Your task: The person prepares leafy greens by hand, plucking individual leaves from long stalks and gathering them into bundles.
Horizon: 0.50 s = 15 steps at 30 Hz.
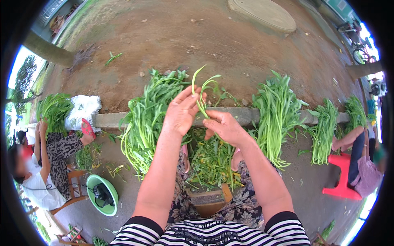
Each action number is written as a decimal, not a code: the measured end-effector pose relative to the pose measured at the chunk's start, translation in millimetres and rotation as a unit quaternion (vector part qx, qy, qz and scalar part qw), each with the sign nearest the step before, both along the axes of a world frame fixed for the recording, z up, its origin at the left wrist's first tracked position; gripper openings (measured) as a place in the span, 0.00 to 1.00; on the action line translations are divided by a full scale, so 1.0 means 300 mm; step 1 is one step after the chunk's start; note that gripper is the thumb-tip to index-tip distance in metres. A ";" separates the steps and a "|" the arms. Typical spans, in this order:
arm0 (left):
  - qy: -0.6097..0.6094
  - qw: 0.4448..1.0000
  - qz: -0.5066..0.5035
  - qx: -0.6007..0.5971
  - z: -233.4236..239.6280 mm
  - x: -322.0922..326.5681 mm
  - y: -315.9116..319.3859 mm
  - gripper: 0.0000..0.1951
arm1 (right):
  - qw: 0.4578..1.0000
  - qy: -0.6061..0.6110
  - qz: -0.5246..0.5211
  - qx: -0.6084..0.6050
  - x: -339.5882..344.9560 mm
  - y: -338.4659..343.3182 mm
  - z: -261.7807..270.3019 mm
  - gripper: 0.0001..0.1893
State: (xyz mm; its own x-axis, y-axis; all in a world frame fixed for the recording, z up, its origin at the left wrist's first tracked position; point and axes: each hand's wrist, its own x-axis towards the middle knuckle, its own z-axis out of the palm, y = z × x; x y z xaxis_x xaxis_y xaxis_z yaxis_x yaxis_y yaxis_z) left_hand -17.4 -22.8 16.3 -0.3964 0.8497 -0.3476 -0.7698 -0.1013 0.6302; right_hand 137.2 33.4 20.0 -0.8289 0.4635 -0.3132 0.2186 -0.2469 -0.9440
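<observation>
My left hand grips a slender green water spinach stem between thumb and fingers, its narrow leaves pointing up and away. Lower on the same stem, my right hand pinches with thumb and forefinger. A large heap of leafy stalks lies left of my hands, across a concrete kerb. To the right rests another bundle of stalks, cut ends towards me. Between my feet is a spread of loose leaves and yellowed scraps.
A wooden stool is beneath me. At left, a seated person handles greens beside a white sack; a green basin holds a dark item. Another person sits by a red plastic stool, near more bundles. Bare soil lies beyond the kerb.
</observation>
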 end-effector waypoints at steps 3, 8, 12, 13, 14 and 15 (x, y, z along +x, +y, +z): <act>0.013 0.999 0.025 -0.039 -0.015 -0.017 -0.018 0.22 | 0.990 -0.070 -0.038 0.115 0.041 0.074 0.017 0.09; 0.039 0.999 0.007 -0.020 0.014 0.000 -0.008 0.21 | 0.957 -0.214 -0.119 0.154 0.135 0.254 -0.075 0.12; 0.058 0.998 -0.005 -0.035 0.025 0.012 -0.003 0.18 | 0.923 -0.272 -0.190 0.192 0.224 0.431 -0.157 0.15; 0.068 0.997 -0.003 -0.038 0.025 0.009 -0.006 0.18 | 0.918 -0.256 -0.223 0.205 0.241 0.455 -0.166 0.15; 0.078 0.996 -0.002 -0.040 0.023 0.007 -0.010 0.18 | 0.899 -0.260 -0.262 0.237 0.264 0.468 -0.177 0.16; 0.089 0.995 -0.003 -0.041 0.023 0.007 -0.006 0.18 | 0.865 -0.248 -0.282 0.332 0.298 0.475 -0.211 0.16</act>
State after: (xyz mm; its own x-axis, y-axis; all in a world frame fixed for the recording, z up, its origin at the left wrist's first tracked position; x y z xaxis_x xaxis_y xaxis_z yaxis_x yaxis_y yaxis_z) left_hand -15.3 -24.7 23.3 -0.4536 0.8235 -0.3407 -0.6450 -0.0396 0.7631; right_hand 226.5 176.0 -43.3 -0.2516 0.9650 -0.0742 0.6589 0.1146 -0.7435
